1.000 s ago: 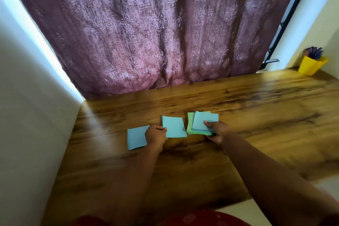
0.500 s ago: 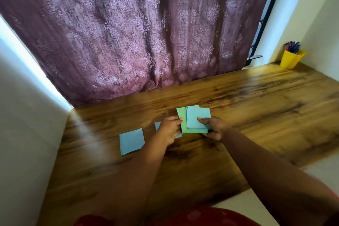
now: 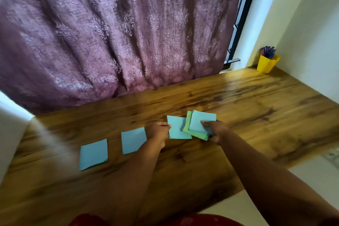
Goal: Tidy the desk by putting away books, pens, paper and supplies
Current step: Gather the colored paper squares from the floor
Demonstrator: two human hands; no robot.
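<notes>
Pinching a loose blue sheet in our left hand, we are clamping a blue-and-green stack with our right hand at frame center. Two more blue sheets, one and another, are lying lower left on the table. One yellow cup of pens is standing upper right.
</notes>
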